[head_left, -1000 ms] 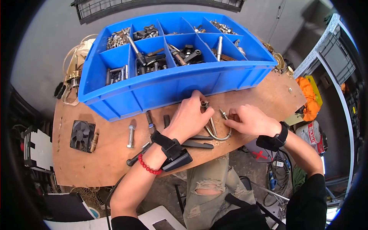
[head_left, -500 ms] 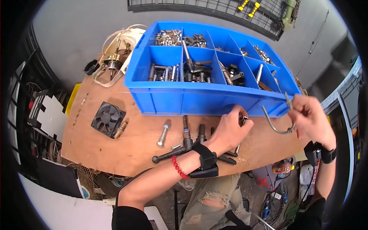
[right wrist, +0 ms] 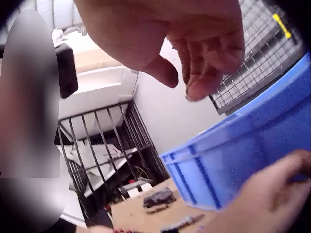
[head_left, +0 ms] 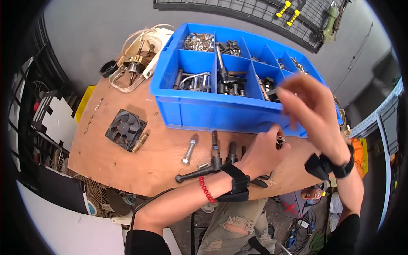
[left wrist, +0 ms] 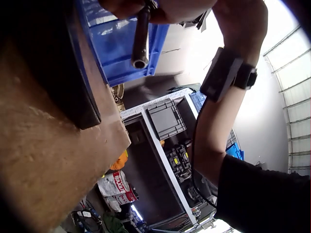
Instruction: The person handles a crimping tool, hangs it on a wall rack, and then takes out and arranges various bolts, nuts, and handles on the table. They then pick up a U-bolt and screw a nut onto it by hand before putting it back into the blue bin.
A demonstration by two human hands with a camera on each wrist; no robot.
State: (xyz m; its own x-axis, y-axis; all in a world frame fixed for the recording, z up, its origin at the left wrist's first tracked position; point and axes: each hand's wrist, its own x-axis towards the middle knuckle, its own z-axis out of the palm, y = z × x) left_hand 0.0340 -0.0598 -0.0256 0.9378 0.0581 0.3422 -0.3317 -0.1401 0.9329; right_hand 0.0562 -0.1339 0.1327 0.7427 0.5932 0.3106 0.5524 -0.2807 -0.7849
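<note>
My left hand (head_left: pixel 265 148) pinches a small metal part (head_left: pixel 280 140) just in front of the blue divided bin (head_left: pixel 212 112). In the left wrist view, a hollow metal tube (left wrist: pixel 141 43) sticks out from under that hand (left wrist: pixel 180 7). Blurred, my right hand (head_left: pixel 312 112) is over the bin's right front side with nothing visible in it. The right wrist view shows this hand (right wrist: pixel 165 34) with loosely bent fingers and thumb apart. A curved metal rod (head_left: pixel 187 77) lies in the front left compartment among bolts.
On the wooden table (head_left: pixel 97 157) lie a black fan (head_left: pixel 126 129), a brass fitting (head_left: pixel 140 142), a bolt with a nut (head_left: pixel 189 151) and black clamp handles (head_left: pixel 197 173). Behind, at the left, stands a cream holder with a metal mechanism (head_left: pixel 135 67).
My right hand has lifted the U-shaped rod from the table and let it go; the rod now shows in the bin's front left compartment. My left hand still pinches its part. The head view has turned left.
</note>
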